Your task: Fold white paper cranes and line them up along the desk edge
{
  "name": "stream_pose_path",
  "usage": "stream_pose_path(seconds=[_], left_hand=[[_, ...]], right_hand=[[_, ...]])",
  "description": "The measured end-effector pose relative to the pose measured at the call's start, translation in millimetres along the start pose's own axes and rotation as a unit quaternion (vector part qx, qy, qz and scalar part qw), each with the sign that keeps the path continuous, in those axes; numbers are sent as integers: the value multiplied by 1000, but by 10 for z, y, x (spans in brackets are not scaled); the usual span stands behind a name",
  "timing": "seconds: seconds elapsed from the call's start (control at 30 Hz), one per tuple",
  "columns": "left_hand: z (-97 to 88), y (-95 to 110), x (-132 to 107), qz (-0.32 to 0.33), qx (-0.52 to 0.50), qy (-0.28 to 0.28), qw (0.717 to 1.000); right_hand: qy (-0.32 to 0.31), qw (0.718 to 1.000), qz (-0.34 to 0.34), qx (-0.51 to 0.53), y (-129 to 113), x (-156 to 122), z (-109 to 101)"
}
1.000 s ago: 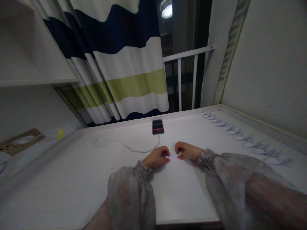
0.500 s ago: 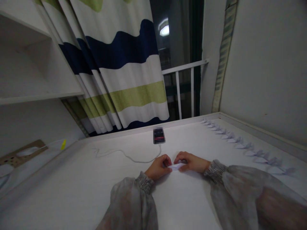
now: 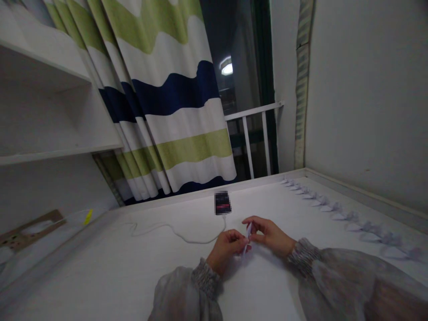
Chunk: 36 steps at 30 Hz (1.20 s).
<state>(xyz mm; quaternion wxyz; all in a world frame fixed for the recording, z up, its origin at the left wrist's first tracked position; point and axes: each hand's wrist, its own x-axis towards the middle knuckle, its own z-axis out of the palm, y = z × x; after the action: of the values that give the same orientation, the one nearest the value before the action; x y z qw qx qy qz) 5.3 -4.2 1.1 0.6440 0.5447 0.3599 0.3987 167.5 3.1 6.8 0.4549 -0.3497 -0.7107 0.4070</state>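
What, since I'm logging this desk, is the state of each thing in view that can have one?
Left hand, pinching the folded paper
Right hand, pinching it too
Folded paper, narrow, held between both hands
Row of paper pieces, folded, lined up
Dark device, pixelated, on or off unclear
Cable, loosely curved, one end at the device
Curtain, partly drawn
Light, on

Paper (image 3: 249, 230) between the hands (image 3: 227, 248) (image 3: 270, 236), cable (image 3: 189, 242) left, paper figures (image 3: 327, 208) far right.
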Motion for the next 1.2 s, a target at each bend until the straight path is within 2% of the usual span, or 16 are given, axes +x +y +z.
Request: stream_pose_path(seconds=[0.07,0.17,0.23,0.3,0.4,0.57,0.73,0.93,1.1,1.2], left_hand=[[33,8,-12,-3,-42,4,999],[75,25,-1,37,-117,21,992],[85,30,23,63,-145,46,986],[80,27,49,80,-162,82,980],[65,11,79,109,-184,103,971],[69,2,79,102,-191,89,972],[70,18,66,86,-195,87,973],[55,-4,83,102,-184,92,973],[53,-20,93,124,-145,110,975],[54,-19,93,130,-135,118,975]], right_hand=[[21,996,-4,91,56,19,48],[86,980,-9,178,102,44,127],[145,976,-18,160,94,43,175],[171,981,-36,78,61,24,217],[154,982,-90,-59,1,-18,272],[167,968,-132,-132,-32,-54,315],[157,968,-128,-148,-41,-62,307],[159,973,-111,-128,-57,-63,303],[186,974,-51,-118,-50,-67,309],[186,973,-54,-122,-48,-66,305]])
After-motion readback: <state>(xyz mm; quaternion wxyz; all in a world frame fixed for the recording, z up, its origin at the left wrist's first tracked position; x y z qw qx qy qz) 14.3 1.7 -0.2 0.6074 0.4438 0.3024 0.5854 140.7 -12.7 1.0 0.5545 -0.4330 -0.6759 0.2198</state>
